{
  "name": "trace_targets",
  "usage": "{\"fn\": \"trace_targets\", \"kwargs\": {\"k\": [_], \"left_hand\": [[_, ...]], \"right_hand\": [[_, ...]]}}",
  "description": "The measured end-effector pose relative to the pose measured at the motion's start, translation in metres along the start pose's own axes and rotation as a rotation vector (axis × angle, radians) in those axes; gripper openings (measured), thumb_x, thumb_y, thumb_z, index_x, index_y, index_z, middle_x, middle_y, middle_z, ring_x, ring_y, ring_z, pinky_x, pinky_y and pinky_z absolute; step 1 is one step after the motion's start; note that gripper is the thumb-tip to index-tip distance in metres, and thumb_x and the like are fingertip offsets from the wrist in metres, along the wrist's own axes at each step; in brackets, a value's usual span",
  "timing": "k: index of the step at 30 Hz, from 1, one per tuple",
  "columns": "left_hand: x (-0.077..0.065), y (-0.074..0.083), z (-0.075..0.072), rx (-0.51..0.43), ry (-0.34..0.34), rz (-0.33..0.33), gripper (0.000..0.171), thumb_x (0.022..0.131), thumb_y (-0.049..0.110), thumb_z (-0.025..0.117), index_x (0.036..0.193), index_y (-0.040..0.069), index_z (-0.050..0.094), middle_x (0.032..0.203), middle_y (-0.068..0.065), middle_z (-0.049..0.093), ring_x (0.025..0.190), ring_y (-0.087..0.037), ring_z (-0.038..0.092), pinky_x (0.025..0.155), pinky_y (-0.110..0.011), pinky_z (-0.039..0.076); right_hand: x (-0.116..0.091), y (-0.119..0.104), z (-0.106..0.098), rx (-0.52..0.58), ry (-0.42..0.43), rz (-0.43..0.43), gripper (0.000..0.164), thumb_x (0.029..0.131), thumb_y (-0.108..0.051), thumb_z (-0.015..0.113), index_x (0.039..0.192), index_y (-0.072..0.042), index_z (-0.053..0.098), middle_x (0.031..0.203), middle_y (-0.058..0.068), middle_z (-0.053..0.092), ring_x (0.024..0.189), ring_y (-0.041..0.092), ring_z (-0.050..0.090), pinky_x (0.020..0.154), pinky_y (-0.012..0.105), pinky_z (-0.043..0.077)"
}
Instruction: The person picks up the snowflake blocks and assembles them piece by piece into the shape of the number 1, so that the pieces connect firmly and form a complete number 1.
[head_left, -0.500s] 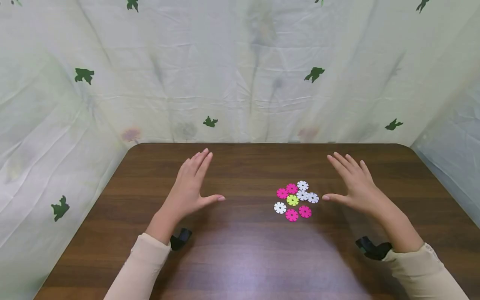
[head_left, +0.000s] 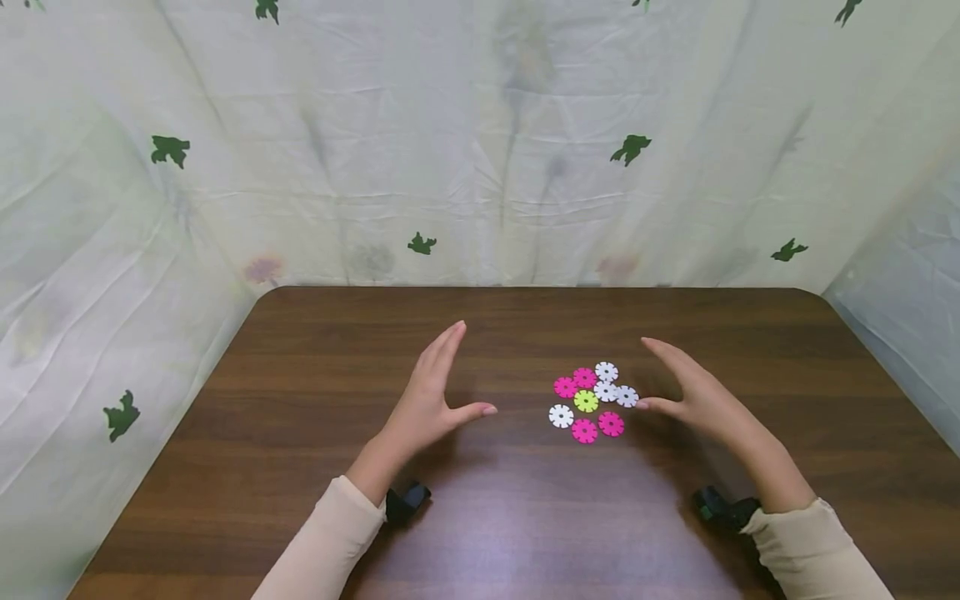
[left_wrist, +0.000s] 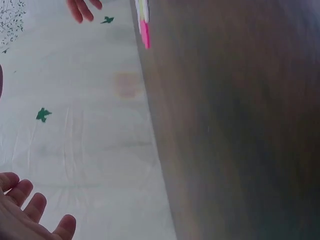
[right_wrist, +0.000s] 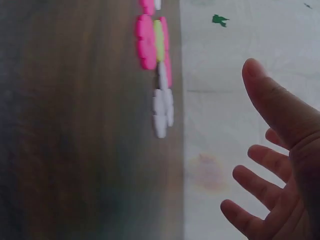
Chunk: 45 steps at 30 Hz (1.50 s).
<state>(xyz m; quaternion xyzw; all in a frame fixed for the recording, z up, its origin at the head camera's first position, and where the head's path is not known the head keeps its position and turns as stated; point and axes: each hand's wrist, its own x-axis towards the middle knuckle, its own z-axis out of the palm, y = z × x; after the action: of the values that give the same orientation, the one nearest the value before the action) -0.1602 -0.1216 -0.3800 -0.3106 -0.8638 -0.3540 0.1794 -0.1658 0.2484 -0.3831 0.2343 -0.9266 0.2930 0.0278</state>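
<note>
Several notched plastic discs lie flat in a loose group right of the table's middle. A yellow-green disc (head_left: 586,401) is at the centre, with pink discs (head_left: 584,431) and white discs (head_left: 561,416) around it; some touch or overlap. To the left of the group, my left hand (head_left: 423,400) hovers with fingers straight and thumb spread, holding nothing. My right hand (head_left: 708,400) is just right of the discs, also spread and holding nothing; its thumb tip appears close to the rightmost white disc (head_left: 627,397). Whether they touch I cannot tell.
A brown wood-grain table (head_left: 480,517) carries the discs. Behind it and at both sides hangs pale cloth (head_left: 450,125) with green leaf-like shapes. A black wrist camera (head_left: 408,502) is strapped on the left wrist, another (head_left: 723,508) on the right.
Both hands have moved inward toward the discs, the left hand to the right and the right hand slightly to the left. The discs lie as before.
</note>
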Motion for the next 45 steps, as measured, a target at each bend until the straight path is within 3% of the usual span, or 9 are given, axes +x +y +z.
{"fn": "trace_targets", "kwargs": {"k": [7,16,26,36,45], "left_hand": [[-0.003,0.007,0.021,-0.092,-0.021,-0.053,0.102,0.065,0.03,0.081,0.143,0.01,0.019,0.143,-0.008,0.025,0.13,-0.021,0.021,0.102,-0.042,0.022],[-0.004,0.013,0.046,-0.139,-0.07,-0.101,0.091,0.067,0.031,0.079,0.14,0.009,0.029,0.138,-0.007,0.033,0.125,-0.02,0.029,0.1,-0.04,0.028],[-0.003,0.019,0.07,-0.146,-0.146,-0.138,0.073,0.072,0.028,0.076,0.131,0.001,0.042,0.125,-0.012,0.044,0.116,-0.025,0.04,0.096,-0.038,0.034],[-0.001,0.019,0.092,-0.083,-0.278,-0.172,0.063,0.077,0.034,0.071,0.128,0.006,0.048,0.121,-0.006,0.048,0.112,-0.02,0.044,0.095,-0.032,0.034],[0.008,0.027,0.105,0.124,-0.255,-0.164,0.048,0.075,0.04,0.07,0.116,0.015,0.061,0.107,-0.002,0.053,0.096,-0.019,0.048,0.082,-0.033,0.038]], "right_hand": [[-0.002,0.009,0.016,0.051,-0.011,0.053,0.078,0.076,-0.037,0.069,0.137,-0.005,0.033,0.136,0.019,0.034,0.123,0.038,0.031,0.094,0.055,0.028],[-0.005,0.022,0.03,0.101,0.04,0.024,0.062,0.078,-0.024,0.07,0.128,0.001,0.044,0.123,0.017,0.045,0.111,0.035,0.043,0.088,0.051,0.036],[-0.006,0.031,0.04,0.111,0.051,0.029,0.05,0.079,-0.023,0.069,0.121,-0.001,0.053,0.114,0.014,0.048,0.108,0.031,0.044,0.088,0.049,0.034],[-0.006,0.031,0.044,0.069,0.046,0.012,0.039,0.081,-0.02,0.067,0.115,-0.003,0.059,0.111,0.014,0.047,0.103,0.032,0.043,0.084,0.052,0.035],[-0.004,0.029,0.046,0.114,0.076,0.0,0.026,0.08,-0.012,0.068,0.105,-0.006,0.063,0.107,0.012,0.049,0.102,0.031,0.043,0.083,0.05,0.033]]}}
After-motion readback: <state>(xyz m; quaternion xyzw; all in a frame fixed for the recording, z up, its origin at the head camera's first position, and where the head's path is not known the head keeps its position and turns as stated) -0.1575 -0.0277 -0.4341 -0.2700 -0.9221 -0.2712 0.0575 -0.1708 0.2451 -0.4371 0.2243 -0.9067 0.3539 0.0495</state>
